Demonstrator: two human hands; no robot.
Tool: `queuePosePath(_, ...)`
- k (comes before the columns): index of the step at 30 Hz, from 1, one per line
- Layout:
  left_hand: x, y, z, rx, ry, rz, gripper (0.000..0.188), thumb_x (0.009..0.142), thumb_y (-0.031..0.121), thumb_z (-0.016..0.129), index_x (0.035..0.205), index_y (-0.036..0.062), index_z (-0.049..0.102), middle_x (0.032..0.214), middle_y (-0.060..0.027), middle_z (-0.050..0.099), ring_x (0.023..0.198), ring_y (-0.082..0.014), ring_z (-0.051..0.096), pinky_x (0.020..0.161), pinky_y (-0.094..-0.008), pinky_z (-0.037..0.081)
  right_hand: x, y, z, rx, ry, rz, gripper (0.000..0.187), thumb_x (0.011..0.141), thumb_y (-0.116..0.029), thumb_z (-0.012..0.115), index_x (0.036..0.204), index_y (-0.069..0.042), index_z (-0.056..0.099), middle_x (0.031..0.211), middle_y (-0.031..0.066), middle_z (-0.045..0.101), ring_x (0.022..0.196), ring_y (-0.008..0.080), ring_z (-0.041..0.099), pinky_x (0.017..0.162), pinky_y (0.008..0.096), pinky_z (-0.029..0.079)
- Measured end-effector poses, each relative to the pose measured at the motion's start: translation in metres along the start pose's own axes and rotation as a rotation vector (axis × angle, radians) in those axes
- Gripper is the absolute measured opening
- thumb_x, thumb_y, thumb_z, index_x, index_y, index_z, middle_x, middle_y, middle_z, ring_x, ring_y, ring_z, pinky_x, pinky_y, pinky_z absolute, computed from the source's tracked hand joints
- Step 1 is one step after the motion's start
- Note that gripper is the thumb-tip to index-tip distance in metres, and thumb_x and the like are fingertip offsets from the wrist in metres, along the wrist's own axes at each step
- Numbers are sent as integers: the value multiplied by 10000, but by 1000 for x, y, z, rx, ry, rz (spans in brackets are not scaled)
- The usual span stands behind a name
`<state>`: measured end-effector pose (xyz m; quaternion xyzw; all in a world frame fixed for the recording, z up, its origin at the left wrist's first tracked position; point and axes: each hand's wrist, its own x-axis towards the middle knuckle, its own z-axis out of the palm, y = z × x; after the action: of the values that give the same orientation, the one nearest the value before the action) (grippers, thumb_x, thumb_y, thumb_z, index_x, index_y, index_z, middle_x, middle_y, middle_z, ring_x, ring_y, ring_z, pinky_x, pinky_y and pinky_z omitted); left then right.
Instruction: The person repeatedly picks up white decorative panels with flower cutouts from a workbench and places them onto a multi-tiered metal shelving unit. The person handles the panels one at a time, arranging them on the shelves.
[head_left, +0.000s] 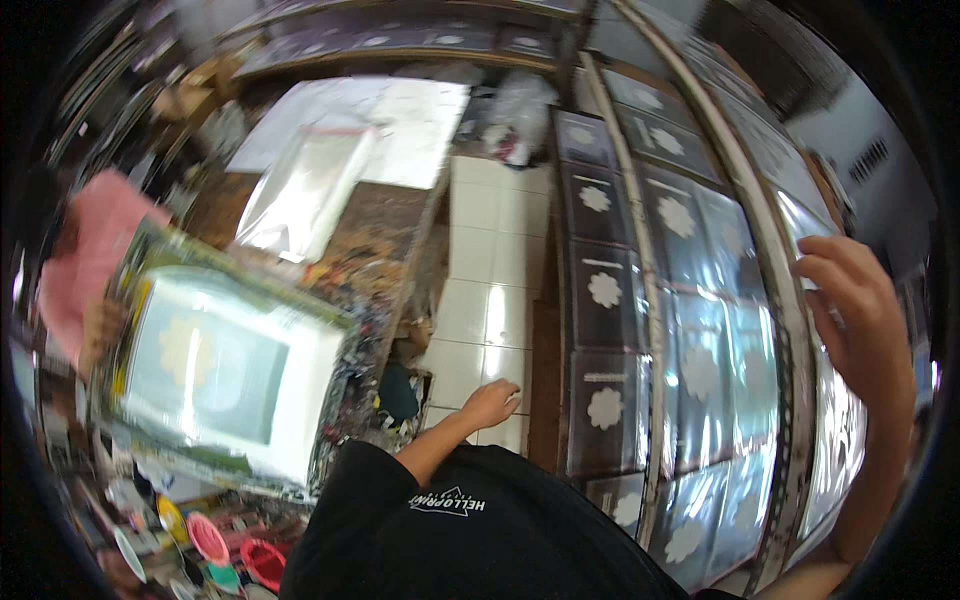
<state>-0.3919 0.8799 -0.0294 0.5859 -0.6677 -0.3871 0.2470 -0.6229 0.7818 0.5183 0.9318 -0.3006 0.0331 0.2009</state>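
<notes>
Flower-marked panels (705,370), dark and glossy, are laid in rows along the rack (757,210) on the right. Beside the rack's outer rows the right hand (845,290) is raised, fingers bent and thumb set apart; whether a sheet edge is pinched by it cannot be told. The left hand (492,403) is held loosely open above the tiled floor (490,270), its fingers pointed toward the rack.

At lower left a pink bowl (208,538) and a red bowl (263,563) are crowded among smaller vessels; their contents cannot be made out. A cardboard box (185,100) is set at the back left. Something red and dark is enclosed in a clear plastic bag (520,105) at the aisle's far end.

White lettering is printed across the black shirt (400,540); above some flowers, lines of marks are seen, too small to be read.

White paper (420,120) and clear plastic sleeves (315,185) are spread on the stained bench (385,215). Over its near part a printing screen (215,350) is tilted, its left edge gripped by a co-worker's hand (103,325). Between the bench's right edge and the rack, a narrow aisle is formed by the white tiles.
</notes>
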Motion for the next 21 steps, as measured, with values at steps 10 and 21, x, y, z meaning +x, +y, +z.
queuePosePath(10, 10, -6, -103, -39, 365, 17, 294, 921, 212, 640, 1139, 14, 650, 1071, -190, 641, 976, -371, 643, 862, -460, 513, 187, -77, 135, 599, -33, -337, 256, 866, -74, 642, 1110, 4, 636, 1142, 161, 662, 1079, 346, 639, 942, 429, 502)
queuePosePath(21, 89, -24, -156, 160, 562, 49, 330, 904, 118, 609, 1192, -44, 600, 1236, -247, 568, 1175, -409, 518, 1032, -498, 386, 86, -157, 527, 1597, -234, 525, 274, 942, -249, 585, 1092, -36, 672, 977, 114, 710, 864, 210, 682, 803, 363, 532)
